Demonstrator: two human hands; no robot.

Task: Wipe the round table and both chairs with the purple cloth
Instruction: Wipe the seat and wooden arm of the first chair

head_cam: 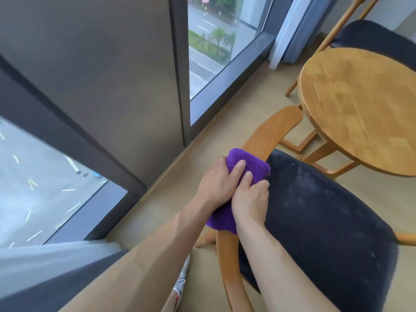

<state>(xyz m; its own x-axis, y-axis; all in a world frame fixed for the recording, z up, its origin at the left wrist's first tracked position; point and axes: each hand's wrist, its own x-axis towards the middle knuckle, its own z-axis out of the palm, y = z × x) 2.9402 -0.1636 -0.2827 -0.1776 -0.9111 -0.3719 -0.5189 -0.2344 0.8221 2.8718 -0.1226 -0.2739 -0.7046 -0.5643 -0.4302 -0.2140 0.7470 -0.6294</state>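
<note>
So the purple cloth point(245, 167) is a bright violet, fuzzy wad, bunched up thick and wrapped over the curved wooden armrest of the near chair point(319, 221), the one with the dark dusty seat. Left hand point(219, 183) has its fingers curled over the cloth, right hand point(251, 203) grips it just below. Round table point(360, 109) sits just beyond, other chair point(369, 37) behind it.

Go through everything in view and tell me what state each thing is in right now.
Purple cloth: bunched, wrapped over the near chair's wooden armrest.
Left hand: grips the cloth.
Right hand: grips the cloth.
Near chair: dark seat shows pale dusty marks.
Round table: nothing on it.
Far chair: untouched.
</note>
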